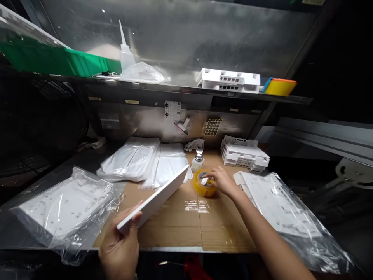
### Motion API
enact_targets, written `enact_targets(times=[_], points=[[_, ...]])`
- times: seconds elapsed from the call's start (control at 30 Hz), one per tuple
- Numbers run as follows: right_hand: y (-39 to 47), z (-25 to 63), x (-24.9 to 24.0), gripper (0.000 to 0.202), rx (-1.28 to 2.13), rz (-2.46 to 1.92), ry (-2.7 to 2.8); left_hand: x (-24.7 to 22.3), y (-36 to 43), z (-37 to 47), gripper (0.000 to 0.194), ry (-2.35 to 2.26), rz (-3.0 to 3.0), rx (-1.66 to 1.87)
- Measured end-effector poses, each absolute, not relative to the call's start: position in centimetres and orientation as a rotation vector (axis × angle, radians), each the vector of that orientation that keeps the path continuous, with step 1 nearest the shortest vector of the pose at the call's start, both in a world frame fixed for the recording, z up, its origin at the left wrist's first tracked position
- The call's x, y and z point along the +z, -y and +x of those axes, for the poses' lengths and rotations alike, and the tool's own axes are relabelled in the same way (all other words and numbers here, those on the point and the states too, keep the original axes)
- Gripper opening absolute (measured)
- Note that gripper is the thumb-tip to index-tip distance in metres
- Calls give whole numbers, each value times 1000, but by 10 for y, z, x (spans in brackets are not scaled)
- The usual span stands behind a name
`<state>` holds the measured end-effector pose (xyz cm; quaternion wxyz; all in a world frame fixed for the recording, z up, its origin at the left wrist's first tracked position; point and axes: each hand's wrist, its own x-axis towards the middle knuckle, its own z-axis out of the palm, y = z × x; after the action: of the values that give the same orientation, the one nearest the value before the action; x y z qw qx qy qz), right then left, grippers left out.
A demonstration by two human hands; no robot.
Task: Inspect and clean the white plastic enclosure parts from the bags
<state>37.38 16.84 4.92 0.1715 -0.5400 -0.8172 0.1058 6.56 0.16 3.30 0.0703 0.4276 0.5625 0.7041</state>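
Note:
My left hand (121,241) grips the near end of a flat white panel (157,198), which is tilted up on edge above the cardboard sheet (163,237). My right hand (218,179) is at a roll of yellow tape (201,190) lying on the cardboard. Its fingers are bent together over the roll's centre, where a small white piece (204,181) shows; whether they hold it is too small to tell. Just behind the tape stands a small bottle with a metal top (198,161).
Bagged white parts lie at the left (67,202) and right (279,206). Clear bags (131,159) and stacked white housings (244,152) sit at the back. A shelf (180,88) above bears a green bin (58,60), a nozzle bottle (126,56) and a yellow container (279,87).

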Motion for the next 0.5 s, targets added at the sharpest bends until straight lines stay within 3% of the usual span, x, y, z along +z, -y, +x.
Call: enact_targets(times=[0.17, 0.37, 0.5], points=[[-193, 361, 40, 7, 289, -1544, 2505, 35, -4, 61, 8, -1606, 1691, 1973], [-181, 381, 51, 21, 304, -1577, 2366, 24, -10, 42, 28, -1385, 2114, 1497], [-187, 386, 58, 25, 286, -1609, 2175, 4, -16, 43, 33, -1295, 2221, 1557]])
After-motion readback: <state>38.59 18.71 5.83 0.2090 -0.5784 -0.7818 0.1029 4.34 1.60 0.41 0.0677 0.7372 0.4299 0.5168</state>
